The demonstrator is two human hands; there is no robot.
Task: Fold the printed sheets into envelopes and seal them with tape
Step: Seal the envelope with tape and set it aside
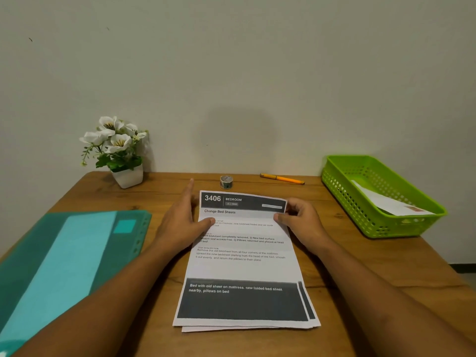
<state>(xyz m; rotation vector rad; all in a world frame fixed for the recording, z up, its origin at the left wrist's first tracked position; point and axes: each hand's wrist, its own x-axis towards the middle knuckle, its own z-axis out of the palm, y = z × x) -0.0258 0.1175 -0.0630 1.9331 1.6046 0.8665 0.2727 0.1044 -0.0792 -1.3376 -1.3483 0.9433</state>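
Observation:
A small stack of printed sheets (244, 269) lies in the middle of the wooden table (360, 266), the top one headed "3406 BEDROOM". My left hand (180, 220) rests flat along the stack's upper left edge, thumb on the paper. My right hand (300, 221) pinches the top sheet's upper right corner, which is lifted slightly. A small roll of tape (226, 182) stands behind the sheets near the wall. A folded white envelope (391, 202) lies inside the green basket (347, 186) at the right.
A teal plastic folder (64, 266) covers the table's left side. A white pot of white flowers (121, 155) stands at the back left. An orange pen (282, 179) lies at the back, right of the tape. The wall runs directly behind the table.

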